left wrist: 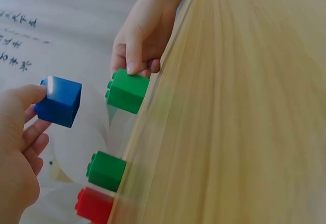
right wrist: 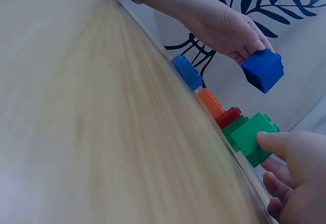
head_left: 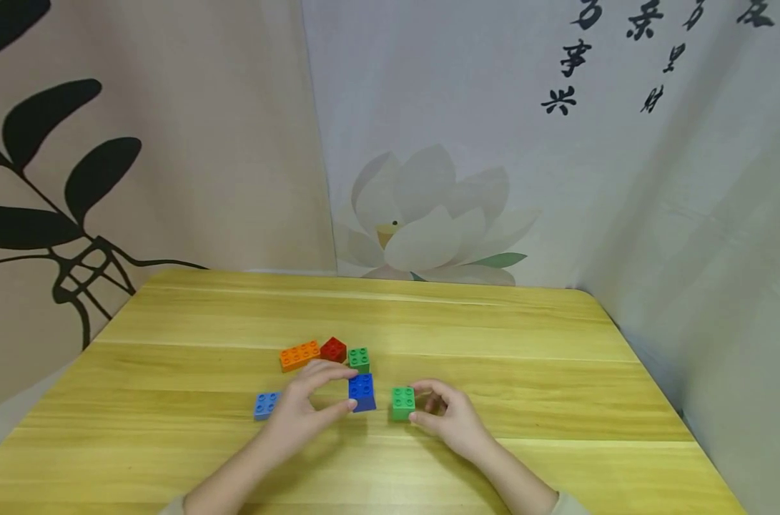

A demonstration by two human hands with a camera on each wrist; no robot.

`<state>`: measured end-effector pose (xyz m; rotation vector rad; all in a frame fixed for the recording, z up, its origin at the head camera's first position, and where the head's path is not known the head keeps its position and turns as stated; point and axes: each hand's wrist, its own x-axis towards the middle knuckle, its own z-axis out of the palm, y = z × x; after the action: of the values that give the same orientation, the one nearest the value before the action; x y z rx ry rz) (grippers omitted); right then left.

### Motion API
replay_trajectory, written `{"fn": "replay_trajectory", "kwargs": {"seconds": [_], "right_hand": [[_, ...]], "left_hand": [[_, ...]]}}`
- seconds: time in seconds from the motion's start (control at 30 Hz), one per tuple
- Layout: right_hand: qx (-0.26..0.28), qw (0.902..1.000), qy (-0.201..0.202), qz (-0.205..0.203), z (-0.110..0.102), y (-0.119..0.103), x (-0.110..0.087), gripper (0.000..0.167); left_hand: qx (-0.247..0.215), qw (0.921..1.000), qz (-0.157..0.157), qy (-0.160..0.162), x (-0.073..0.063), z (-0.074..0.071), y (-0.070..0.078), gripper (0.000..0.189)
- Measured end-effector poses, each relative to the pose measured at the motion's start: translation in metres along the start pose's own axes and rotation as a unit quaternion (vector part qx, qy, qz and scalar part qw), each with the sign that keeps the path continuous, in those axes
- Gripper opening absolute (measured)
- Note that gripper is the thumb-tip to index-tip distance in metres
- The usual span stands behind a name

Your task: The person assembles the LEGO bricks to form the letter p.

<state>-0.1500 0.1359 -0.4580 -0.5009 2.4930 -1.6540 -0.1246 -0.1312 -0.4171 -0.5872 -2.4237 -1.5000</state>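
Observation:
My left hand [head_left: 302,404] pinches a dark blue building brick [head_left: 362,393] between thumb and fingers. In the right wrist view, that blue brick [right wrist: 263,70] hangs above the tabletop. To its right, my right hand [head_left: 450,418] pinches a light green brick [head_left: 403,403] by its right side. The two held bricks are apart, studs upward in the head view. Just behind the blue brick stands a darker green brick [head_left: 359,359], partly hidden by it. Both hands also show in the left wrist view, with the green brick [left wrist: 127,90] in the right fingers.
A red brick [head_left: 334,350] and an orange brick [head_left: 299,355] lie behind my left hand. A lighter blue brick [head_left: 267,405] sits left of that hand, partly covered by it. The wooden table [head_left: 525,343] ends at a printed curtain [head_left: 441,107].

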Motion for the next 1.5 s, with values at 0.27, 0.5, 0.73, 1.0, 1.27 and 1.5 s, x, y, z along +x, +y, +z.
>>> {"fn": "replay_trajectory", "kwargs": {"seconds": [0.27, 0.5, 0.73, 1.0, 1.27, 1.5], "right_hand": [[-0.005, 0.9998, 0.016, 0.008, -0.009, 0.002, -0.008, 0.041], [-0.019, 0.9994, 0.021, 0.018, -0.017, 0.005, -0.014, 0.040], [-0.016, 0.9992, 0.023, 0.028, -0.023, 0.007, -0.018, 0.042], [-0.031, 0.9988, 0.021, 0.031, -0.028, -0.009, -0.025, 0.041], [-0.031, 0.9989, 0.024, 0.025, -0.033, 0.010, -0.026, 0.043], [-0.039, 0.9991, 0.013, 0.010, -0.035, 0.018, -0.025, 0.042]], "left_hand": [[-0.031, 0.9994, -0.010, -0.014, 0.004, 0.011, 0.005, 0.039], [-0.055, 0.9981, -0.002, -0.028, 0.008, 0.020, 0.007, 0.038], [-0.056, 0.9980, -0.004, -0.030, 0.011, 0.027, 0.013, 0.038], [-0.070, 0.9964, 0.010, -0.047, 0.017, 0.037, 0.016, 0.037], [-0.071, 0.9958, 0.005, -0.057, 0.020, 0.047, 0.017, 0.037], [-0.077, 0.9947, 0.000, -0.068, 0.023, 0.057, 0.019, 0.037]]}}
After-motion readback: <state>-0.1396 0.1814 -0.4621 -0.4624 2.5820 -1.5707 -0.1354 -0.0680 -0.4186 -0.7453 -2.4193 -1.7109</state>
